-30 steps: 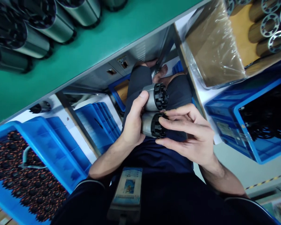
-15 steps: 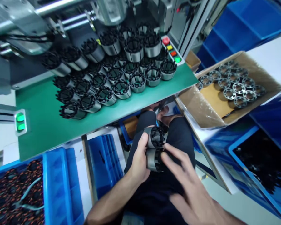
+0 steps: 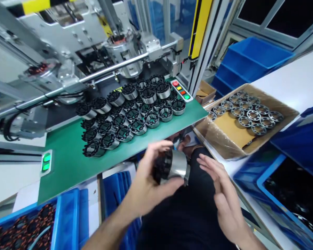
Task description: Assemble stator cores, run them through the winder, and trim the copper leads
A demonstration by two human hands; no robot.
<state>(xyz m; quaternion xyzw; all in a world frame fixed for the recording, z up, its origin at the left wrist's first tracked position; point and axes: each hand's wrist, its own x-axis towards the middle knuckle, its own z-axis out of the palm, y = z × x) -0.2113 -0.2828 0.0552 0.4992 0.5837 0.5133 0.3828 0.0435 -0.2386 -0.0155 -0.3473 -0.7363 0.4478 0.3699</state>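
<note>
My left hand is closed around a silvery stator core above my lap. The core lies tilted on its side, its black slotted plastic end turned left toward my palm. Behind its lower right side shows the edge of another metal part, mostly hidden. To the right, apart from the core, my right hand holds nothing, its fingers stretched out and the palm facing the core. Beyond my hands, several like stator cores with black toothed plastic ends stand in rows on the green work surface, some stacked on others.
On the right is a cardboard box of metal cores. A blue bin with black parts stands below it. Lower left, a blue tray holds copper-wound parts. Behind the rows are a machine rail and a button panel.
My left hand has lifted and turned the cores, so the black end now faces left instead of right. My right hand has come away from them. The head view has tilted up.
</note>
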